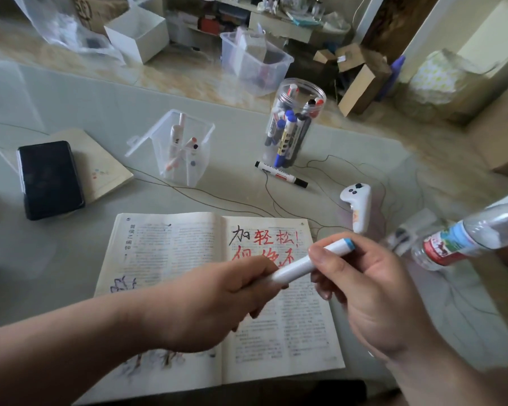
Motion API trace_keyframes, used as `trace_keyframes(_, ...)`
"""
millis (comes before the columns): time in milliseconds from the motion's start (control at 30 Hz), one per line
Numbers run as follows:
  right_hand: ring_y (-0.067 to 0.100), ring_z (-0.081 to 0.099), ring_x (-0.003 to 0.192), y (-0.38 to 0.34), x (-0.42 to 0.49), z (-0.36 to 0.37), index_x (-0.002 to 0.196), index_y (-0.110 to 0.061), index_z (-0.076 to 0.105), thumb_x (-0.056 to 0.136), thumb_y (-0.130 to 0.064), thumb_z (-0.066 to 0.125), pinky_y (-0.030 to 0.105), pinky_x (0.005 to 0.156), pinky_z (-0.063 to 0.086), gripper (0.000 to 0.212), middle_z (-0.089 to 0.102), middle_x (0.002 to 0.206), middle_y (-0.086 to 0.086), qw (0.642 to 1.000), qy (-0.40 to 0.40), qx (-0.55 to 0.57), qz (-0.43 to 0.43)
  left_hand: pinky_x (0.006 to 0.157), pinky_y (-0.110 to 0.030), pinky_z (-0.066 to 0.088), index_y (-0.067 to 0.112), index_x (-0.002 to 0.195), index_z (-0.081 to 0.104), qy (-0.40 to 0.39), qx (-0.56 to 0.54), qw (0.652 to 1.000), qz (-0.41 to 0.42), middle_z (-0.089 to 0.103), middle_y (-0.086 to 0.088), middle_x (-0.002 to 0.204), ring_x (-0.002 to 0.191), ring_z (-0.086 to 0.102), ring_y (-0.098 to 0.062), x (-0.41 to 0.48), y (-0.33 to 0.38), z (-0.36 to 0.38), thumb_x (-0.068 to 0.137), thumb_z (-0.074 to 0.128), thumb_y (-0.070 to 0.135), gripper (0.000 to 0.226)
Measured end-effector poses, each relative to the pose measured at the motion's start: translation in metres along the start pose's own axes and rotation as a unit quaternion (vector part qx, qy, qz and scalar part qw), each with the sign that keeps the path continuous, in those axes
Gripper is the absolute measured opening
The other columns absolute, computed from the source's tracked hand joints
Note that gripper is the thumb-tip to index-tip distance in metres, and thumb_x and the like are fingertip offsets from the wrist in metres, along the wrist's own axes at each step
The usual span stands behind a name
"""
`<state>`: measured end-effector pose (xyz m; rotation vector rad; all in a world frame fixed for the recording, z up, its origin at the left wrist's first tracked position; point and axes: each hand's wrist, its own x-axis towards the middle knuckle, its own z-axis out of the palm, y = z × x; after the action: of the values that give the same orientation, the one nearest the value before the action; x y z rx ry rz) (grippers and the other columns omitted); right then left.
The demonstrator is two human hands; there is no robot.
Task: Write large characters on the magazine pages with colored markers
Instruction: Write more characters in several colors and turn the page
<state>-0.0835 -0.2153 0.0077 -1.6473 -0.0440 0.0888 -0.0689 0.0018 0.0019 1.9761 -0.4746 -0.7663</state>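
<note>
So the white marker (302, 266) is held up over the open magazine (170, 253), long axis running lower-left to upper-right, blue-banded end aimed at the water bottle (464, 235). Left hand (217, 300) fingers wrap its lower end, and the right hand (364, 288) pinches the upper part. The magazine lies flat by the bench (71, 112) front edge. The jar of markers (294, 124) and black pen (280, 174) sit well behind, open bench between.
</note>
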Motion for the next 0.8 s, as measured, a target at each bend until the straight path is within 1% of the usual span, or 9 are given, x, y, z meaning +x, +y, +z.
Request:
trace_keyframes(67, 0.02, 0.051, 0.059, 0.011, -0.008, 0.004, 0.08, -0.017, 0.072, 0.069, -0.053, 0.084, 0.024, 0.056, 0.045, 0.04, 0.058, 0.063, 0.007, 1.0, 0.005, 0.027, 0.006, 0.08, -0.045, 0.053, 0.029, 0.1, 0.056, -0.03, -0.006, 0.999, -0.01, 0.056, 0.005, 0.08, 0.075, 0.054, -0.018, -0.004, -0.003, 0.006, 0.1, 0.039, 0.06, 0.035)
trace_keyframes(133, 0.018, 0.05, 0.059, 0.02, -0.016, 0.007, 0.081, -0.013, 0.069, 0.073, -0.058, 0.081, 0.024, 0.057, 0.045, 0.047, 0.056, 0.062, 0.005, 0.999, 0.002, 0.042, -0.001, 0.081, -0.038, 0.051, 0.029, 0.109, 0.057, -0.06, -0.014, 0.998, -0.019, 0.051, 0.015, 0.077, 0.072, 0.049, -0.005, -0.006, -0.007, 0.013, 0.097, 0.036, 0.063, 0.041)
trace_keyframes(233, 0.011, 0.057, 0.06, 0.023, -0.023, 0.01, 0.081, -0.014, 0.069, 0.088, -0.039, 0.073, 0.02, 0.062, 0.047, 0.026, 0.061, 0.062, -0.001, 0.999, -0.038, 0.032, -0.01, 0.072, -0.024, 0.045, 0.028, 0.12, 0.056, -0.074, -0.057, 0.996, -0.007, 0.046, 0.018, 0.077, 0.069, 0.043, 0.0, -0.003, -0.009, 0.023, 0.1, 0.04, 0.054, 0.036)
trace_keyframes(333, 0.005, 0.064, 0.068, 0.025, -0.023, 0.011, 0.082, -0.019, 0.069, 0.092, -0.022, 0.065, 0.017, 0.068, 0.048, 0.011, 0.068, 0.068, -0.002, 0.996, -0.086, 0.017, -0.005, 0.063, -0.014, 0.04, 0.03, 0.133, 0.055, -0.052, -0.095, 0.994, 0.011, 0.046, 0.02, 0.066, 0.061, 0.042, 0.001, 0.003, -0.01, 0.03, 0.098, 0.041, 0.055, 0.046)
trace_keyframes(500, 0.01, 0.061, 0.068, 0.031, -0.016, 0.011, 0.083, -0.021, 0.068, 0.093, -0.03, 0.065, 0.025, 0.067, 0.048, 0.014, 0.067, 0.072, 0.001, 0.996, -0.081, 0.03, 0.024, 0.051, -0.025, 0.033, 0.031, 0.121, 0.061, -0.026, -0.124, 0.992, 0.003, 0.034, 0.007, 0.058, 0.055, 0.032, -0.012, 0.012, -0.01, 0.034, 0.096, 0.043, 0.058, 0.042)
trace_keyframes(600, 0.021, 0.055, 0.063, 0.038, -0.013, 0.01, 0.086, -0.016, 0.068, 0.088, -0.044, 0.065, 0.033, 0.061, 0.046, 0.028, 0.063, 0.071, 0.007, 0.995, -0.072, 0.044, 0.049, 0.047, -0.025, 0.029, 0.027, 0.109, 0.065, -0.017, -0.149, 0.989, -0.003, 0.029, -0.001, 0.058, 0.052, 0.028, -0.017, 0.016, -0.005, 0.036, 0.096, 0.045, 0.056, 0.038)
trace_keyframes(667, 0.023, 0.052, 0.062, 0.039, -0.011, 0.01, 0.084, -0.019, 0.068, 0.086, -0.046, 0.065, 0.034, 0.059, 0.045, 0.028, 0.061, 0.07, 0.008, 0.995, -0.066, 0.051, 0.052, 0.046, -0.022, 0.031, 0.026, 0.109, 0.066, -0.021, -0.158, 0.987, -0.009, 0.032, 0.004, 0.057, 0.05, 0.03, -0.014, 0.017, -0.001, 0.035, 0.096, 0.046, 0.054, 0.037)
trace_keyframes(733, 0.022, 0.049, 0.06, 0.037, -0.006, 0.008, 0.08, -0.023, 0.068, 0.087, -0.045, 0.067, 0.032, 0.055, 0.043, 0.023, 0.059, 0.067, 0.009, 0.996, -0.039, 0.061, 0.048, 0.052, -0.019, 0.041, 0.035, 0.117, 0.06, -0.02, -0.099, 0.995, -0.022, 0.048, 0.011, 0.064, 0.053, 0.042, -0.005, 0.017, -0.002, 0.029, 0.091, 0.046, 0.061, 0.039)
trace_keyframes(800, 0.022, 0.047, 0.056, 0.036, 0.004, -0.002, 0.074, -0.023, 0.067, 0.089, -0.04, 0.067, 0.031, 0.051, 0.04, 0.022, 0.053, 0.061, 0.009, 0.996, 0.043, 0.073, 0.042, 0.074, -0.021, 0.05, 0.05, 0.13, 0.038, -0.018, 0.055, 0.996, -0.064, 0.064, 0.016, 0.092, 0.077, 0.059, 0.0, 0.017, -0.007, 0.023, 0.081, 0.043, 0.079, 0.057)
